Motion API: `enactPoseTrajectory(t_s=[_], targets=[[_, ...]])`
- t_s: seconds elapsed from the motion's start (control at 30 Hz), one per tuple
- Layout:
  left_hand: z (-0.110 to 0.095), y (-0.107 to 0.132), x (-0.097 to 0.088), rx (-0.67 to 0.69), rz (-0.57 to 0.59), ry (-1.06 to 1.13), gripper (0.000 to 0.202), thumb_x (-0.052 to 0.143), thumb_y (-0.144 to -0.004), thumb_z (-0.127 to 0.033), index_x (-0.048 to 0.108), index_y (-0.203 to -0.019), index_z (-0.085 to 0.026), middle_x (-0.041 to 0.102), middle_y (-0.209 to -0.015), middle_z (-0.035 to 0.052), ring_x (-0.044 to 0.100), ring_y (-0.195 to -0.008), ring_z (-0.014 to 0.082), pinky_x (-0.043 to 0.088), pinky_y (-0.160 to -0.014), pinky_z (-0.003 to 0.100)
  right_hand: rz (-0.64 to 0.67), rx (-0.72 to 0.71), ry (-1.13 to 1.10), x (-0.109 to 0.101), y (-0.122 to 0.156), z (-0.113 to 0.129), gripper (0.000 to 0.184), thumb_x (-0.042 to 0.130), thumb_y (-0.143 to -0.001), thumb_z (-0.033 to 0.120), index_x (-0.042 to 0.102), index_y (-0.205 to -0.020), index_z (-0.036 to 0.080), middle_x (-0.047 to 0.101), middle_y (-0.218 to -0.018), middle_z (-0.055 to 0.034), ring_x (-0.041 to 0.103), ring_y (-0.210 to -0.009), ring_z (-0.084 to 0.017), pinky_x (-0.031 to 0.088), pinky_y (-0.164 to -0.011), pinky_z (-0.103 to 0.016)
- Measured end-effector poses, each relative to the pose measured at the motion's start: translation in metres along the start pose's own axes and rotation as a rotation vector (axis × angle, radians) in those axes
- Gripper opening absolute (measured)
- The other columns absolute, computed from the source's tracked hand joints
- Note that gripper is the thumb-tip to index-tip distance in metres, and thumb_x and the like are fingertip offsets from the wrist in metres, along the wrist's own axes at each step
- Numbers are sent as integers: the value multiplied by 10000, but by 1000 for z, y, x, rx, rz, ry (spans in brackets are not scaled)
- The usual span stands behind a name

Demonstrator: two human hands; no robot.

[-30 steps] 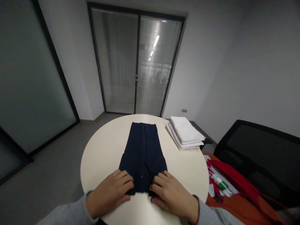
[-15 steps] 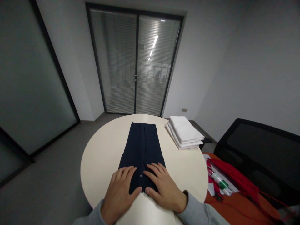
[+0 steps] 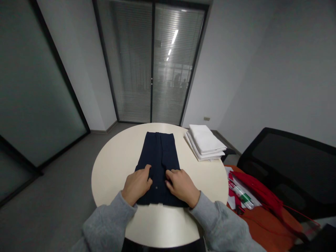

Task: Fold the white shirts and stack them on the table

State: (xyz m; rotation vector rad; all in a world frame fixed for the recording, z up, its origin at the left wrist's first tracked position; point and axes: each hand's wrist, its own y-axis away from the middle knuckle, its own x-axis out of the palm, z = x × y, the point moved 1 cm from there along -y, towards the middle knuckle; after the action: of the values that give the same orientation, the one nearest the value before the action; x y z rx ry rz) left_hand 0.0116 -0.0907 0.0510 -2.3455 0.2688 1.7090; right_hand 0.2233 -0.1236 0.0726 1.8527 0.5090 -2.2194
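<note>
A dark navy garment [image 3: 159, 154] lies folded into a long strip on the round cream table [image 3: 115, 164]. My left hand [image 3: 137, 183] rests on the garment's near left part, fingers curled with the thumb out on the cloth. Opposite it, my right hand [image 3: 182, 186] presses the near right part, fingers bent toward the middle seam. Both hands sit close together on the fabric, and I cannot see if they pinch it. Grey sleeves cover both forearms.
A stack of folded white cloth [image 3: 205, 142] sits at the table's far right edge. To the right stand a black mesh chair [image 3: 288, 164] and an orange surface [image 3: 265, 224] with red items and plastic packets. Glass doors with blinds [image 3: 152, 66] are behind.
My hands slid from the garment's near hem further up the cloth and drew together, fingers going from flat to curled. The view tipped forward, showing more of my sleeves.
</note>
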Motion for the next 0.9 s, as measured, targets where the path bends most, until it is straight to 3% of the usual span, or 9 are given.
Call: enactPoseTrajectory(t_s=[0.07, 0.17, 0.23, 0.3, 0.37, 0.53, 0.77, 0.9], targets=[[14, -7, -6, -28, 25, 148, 543, 530, -828, -241, 557, -1370, -225, 720, -909, 76, 680, -814, 263, 451, -678, 343, -53, 81, -129, -3, 1, -16, 92, 568, -870, 165, 591, -928, 233, 675, -856, -21, 626, -797, -192, 377, -730, -294], [43, -7, -19, -38, 2, 578, 604, 522, -802, -258, 512, -1403, -194, 635, -742, -4, 615, -679, 189, 434, -632, 291, -182, 229, -336, -6, 14, -48, 95, 535, -813, 167, 544, -858, 250, 624, -735, 22, 601, -707, -180, 362, -669, -276], [62, 2, -27, -79, -22, 863, 728, 527, -812, -298, 382, -1516, -183, 603, -709, -35, 575, -612, 161, 420, -588, 265, -250, 351, -398, -4, 29, -68, 55, 528, -802, 215, 527, -835, 258, 587, -672, 35, 577, -649, -186, 353, -634, -279], [78, 17, -30, -129, -46, 999, 874, 555, -815, -338, 222, -1609, -183, 571, -670, -63, 542, -563, 148, 405, -558, 253, -267, 458, -400, 1, 45, -80, 26, 517, -809, 257, 523, -833, 266, 582, -647, 35, 571, -624, -194, 343, -614, -285], [90, 33, -26, -160, -64, 956, 920, 584, -804, -360, 223, -1628, -171, 513, -621, -82, 504, -539, 144, 389, -546, 252, -234, 522, -373, 10, 59, -83, 30, 503, -829, 280, 528, -845, 272, 602, -657, 28, 584, -624, -200, 334, -610, -287], [105, 55, -10, -185, -116, 607, 626, 543, -808, -423, 634, -1386, -202, 450, -608, -66, 461, -558, 153, 360, -566, 271, -187, 612, -289, 24, 72, -72, 34, 506, -861, 296, 534, -861, 278, 633, -692, 10, 606, -631, -203, 309, -607, -284], [107, 58, -6, -174, -156, 599, 586, 550, -809, -445, 667, -1324, -191, 527, -651, -51, 523, -596, 167, 407, -599, 279, -188, 613, -289, 26, 71, -68, 47, 501, -875, 305, 533, -853, 280, 643, -701, 9, 620, -654, -206, 321, -609, -287], [101, 56, -11, -150, -227, 611, 534, 547, -854, -454, 655, -1301, -184, 558, -701, -39, 555, -608, 162, 446, -616, 278, -263, 571, -384, 23, 72, -66, 38, 496, -859, 292, 525, -855, 269, 612, -670, 20, 596, -629, -199, 365, -616, -298]])
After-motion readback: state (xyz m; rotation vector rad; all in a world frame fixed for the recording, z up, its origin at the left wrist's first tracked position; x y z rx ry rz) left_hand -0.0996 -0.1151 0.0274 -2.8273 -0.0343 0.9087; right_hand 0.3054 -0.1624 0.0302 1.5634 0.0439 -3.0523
